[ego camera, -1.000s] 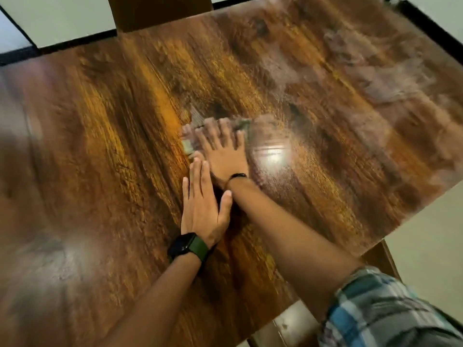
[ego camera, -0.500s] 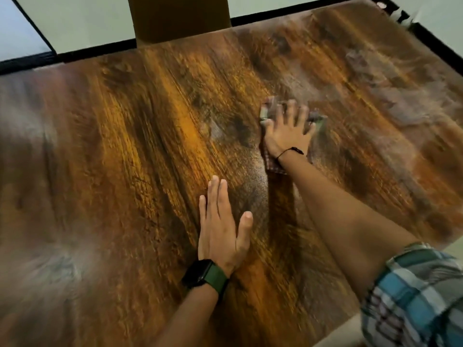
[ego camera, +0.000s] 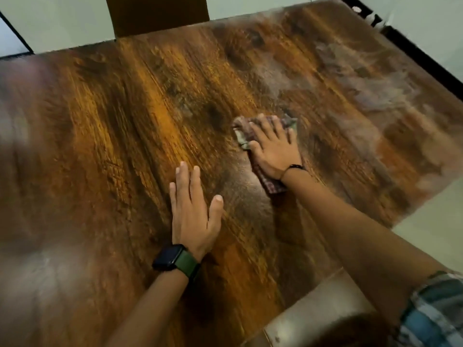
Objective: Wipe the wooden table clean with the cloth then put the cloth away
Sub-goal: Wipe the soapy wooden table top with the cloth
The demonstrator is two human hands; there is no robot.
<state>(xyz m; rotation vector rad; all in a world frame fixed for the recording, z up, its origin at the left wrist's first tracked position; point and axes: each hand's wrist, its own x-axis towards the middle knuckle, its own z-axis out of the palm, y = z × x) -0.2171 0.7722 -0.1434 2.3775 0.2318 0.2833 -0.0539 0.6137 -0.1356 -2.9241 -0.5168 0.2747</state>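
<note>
Both hands lay on the table [ego camera: 125, 126]; the left hand [ego camera: 194, 216], with a dark watch [ego camera: 175, 259] at the wrist, was spread flat, palm down and holding nothing, bracing the person; just to its right, apart from it, the right hand [ego camera: 275, 149] pressed open-fingered on the cloth [ego camera: 241, 139], pinning it rather than gripping it, with cloth showing beyond the fingertips and behind the wrist. Held only by pressure, the cloth looked likely to bunch or slip out on a fast stroke; the long reach might also have let the pressure lighten, leaving streaks; a dull haze lay on the wood further right. Left of the hands the tabletop ran wide and bare; a chair back [ego camera: 157, 13] stood at the far edge; on the right the corner and edge were near, so a stroke that way had little room before the cloth ran off.
</note>
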